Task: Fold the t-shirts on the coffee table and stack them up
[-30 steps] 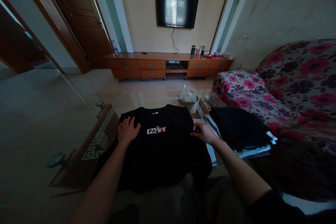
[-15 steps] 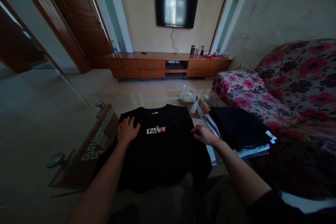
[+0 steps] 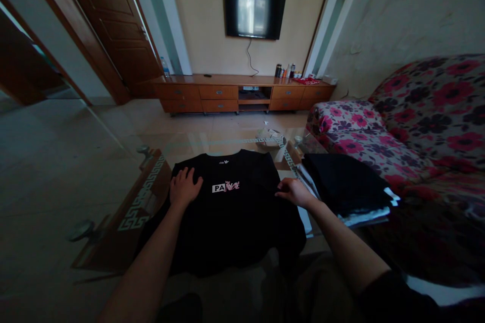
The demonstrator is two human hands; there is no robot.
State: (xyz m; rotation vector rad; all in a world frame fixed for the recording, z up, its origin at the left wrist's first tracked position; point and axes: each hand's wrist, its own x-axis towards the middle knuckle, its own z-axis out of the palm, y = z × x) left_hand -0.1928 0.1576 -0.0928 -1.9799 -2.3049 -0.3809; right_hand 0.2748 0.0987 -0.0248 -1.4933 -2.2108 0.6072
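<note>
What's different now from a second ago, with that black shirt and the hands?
Nothing visibly changed. The left hand still rests on the black shirt, the right hand stays at its right edge, and the stack of cloth lies where it was.

Single head-worn camera faces forward and down across the table [image 3: 151,181], hands [image 3: 185,187] at close range, wall-mounted television [image 3: 254,11] farther off.

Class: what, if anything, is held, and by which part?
Left hand rests open on the black shirt, holding nothing; whether the right hand pinches the shirt's side is unclear.
</note>
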